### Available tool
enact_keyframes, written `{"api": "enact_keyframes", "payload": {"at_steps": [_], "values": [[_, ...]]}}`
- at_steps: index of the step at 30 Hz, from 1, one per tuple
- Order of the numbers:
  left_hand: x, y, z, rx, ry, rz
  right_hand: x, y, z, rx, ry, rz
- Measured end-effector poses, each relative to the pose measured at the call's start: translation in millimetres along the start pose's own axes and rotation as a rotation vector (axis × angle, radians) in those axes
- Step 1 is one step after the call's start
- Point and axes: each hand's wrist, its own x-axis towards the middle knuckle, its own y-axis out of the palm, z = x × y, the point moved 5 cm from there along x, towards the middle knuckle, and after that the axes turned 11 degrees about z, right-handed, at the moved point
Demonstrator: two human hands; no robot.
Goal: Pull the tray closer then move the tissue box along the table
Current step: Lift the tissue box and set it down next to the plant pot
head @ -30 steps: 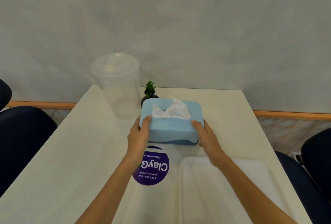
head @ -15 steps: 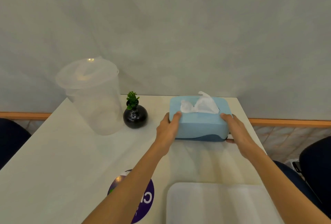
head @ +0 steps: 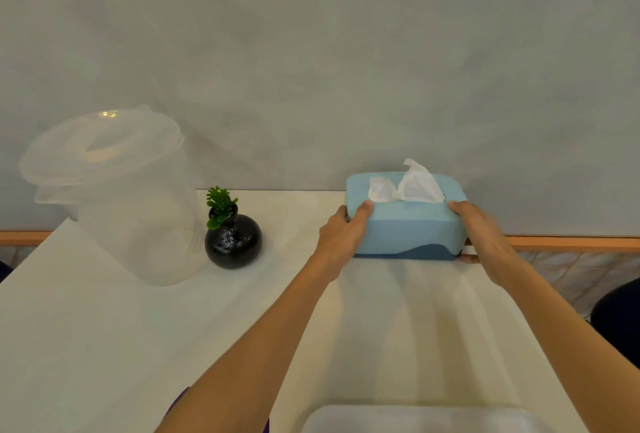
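Observation:
A light blue tissue box (head: 408, 224) with a white tissue sticking out of its top sits at the far right corner of the white table (head: 104, 346), close to the wall. My left hand (head: 341, 235) grips its left end and my right hand (head: 485, 238) grips its right end. Only the far rim of the white tray (head: 415, 418) shows at the bottom edge of the view, near me.
A large clear plastic container with a lid (head: 110, 190) stands at the far left. Beside it is a small black round vase with a green plant (head: 232, 235). A purple sticker (head: 176, 408) peeks from under my left forearm. A dark chair (head: 620, 321) is at the right.
Both hands have carried the tissue box from the table's middle, in front of the vase, away from me and to the right, up to the far right corner.

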Motion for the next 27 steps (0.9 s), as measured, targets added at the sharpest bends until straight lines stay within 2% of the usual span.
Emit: {"api": "enact_keyframes", "payload": {"at_steps": [5,11,13,16,27], "values": [[22.5,31.8,-15.2,0.069,0.01,0.031,15.3,-33.5,-6.8,0.049,0.014,-0.047],[28.8,24.7,-21.1,0.057,0.011,0.012,25.0,-27.1,4.7,0.038,0.01,-0.034],[0.0,21.8,-39.8,0.061,0.044,0.001,-5.0,-34.1,26.2,0.047,-0.029,-0.028],[-2.9,22.0,-45.7,0.051,0.058,-0.017,-4.5,-34.7,33.7,0.04,-0.054,-0.031],[-1.7,17.8,-32.4,0.118,0.053,-0.037,-3.0,-23.3,27.1,-0.038,0.019,-0.005]]}}
